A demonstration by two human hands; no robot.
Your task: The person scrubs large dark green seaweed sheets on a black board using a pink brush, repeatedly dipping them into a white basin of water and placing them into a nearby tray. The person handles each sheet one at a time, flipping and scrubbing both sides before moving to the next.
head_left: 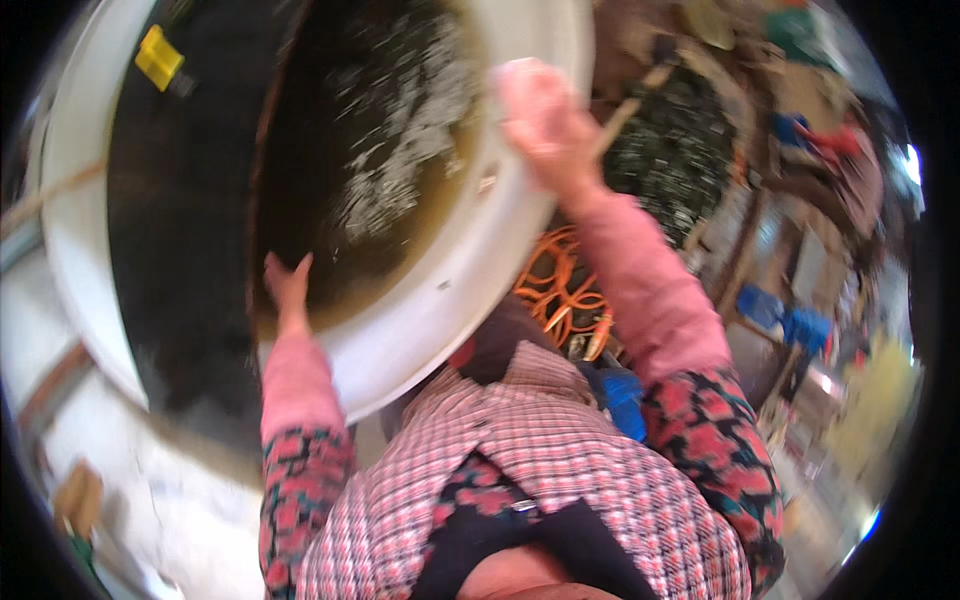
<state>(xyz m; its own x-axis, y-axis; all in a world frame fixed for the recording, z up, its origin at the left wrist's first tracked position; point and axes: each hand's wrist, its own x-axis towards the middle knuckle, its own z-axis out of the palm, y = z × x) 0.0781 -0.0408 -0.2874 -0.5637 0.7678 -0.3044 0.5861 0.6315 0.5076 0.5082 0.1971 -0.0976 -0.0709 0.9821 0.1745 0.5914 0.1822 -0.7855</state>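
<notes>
A large round white tub (400, 352) holds murky brown water (370, 120) with a patch of bright glints on it. A dark flat sheet or cover (185, 220) lies over the tub's left part, its edge running away from me. My left hand (288, 280) is low in the tub beside that edge, thumb and fingers apart. Whether it touches the edge or the water I cannot tell. My right hand (545, 120) is over the tub's right rim, smeared by motion. Its fingers are not clear, nor is anything in them.
A yellow object (158, 57) sits on the dark sheet. Right of the tub are an orange openwork basket (565, 290) and a container of dark, shiny small things (670, 145) with a stick across its edge. Blue items (785, 315) lie farther right, near another person (835, 175).
</notes>
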